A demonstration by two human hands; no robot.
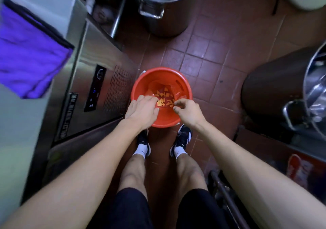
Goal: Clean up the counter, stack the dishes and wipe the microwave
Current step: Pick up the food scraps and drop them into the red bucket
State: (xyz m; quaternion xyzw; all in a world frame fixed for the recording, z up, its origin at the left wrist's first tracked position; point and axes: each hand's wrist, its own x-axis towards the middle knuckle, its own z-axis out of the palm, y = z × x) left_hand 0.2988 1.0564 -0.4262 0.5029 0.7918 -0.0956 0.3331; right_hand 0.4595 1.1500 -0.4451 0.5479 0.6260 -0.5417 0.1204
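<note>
A red bucket (183, 87) lined with a red plastic bag stands on the floor in front of my feet. Several small orange food scraps (165, 94) lie at its bottom. My left hand (142, 110) hovers palm down over the bucket's near left rim, fingers stretched out, with an orange scrap (160, 103) just at its fingertips. My right hand (187, 111) is above the near right rim with its fingers curled and pinched together; nothing shows between them. A purple cloth (26, 52) lies on the counter at the upper left.
A stainless steel appliance (84, 80) with a control panel stands close on the left. A big steel pot (162, 8) stands on the red tiled floor ahead, a dark bin (271, 94) and another steel pot (315, 91) are on the right.
</note>
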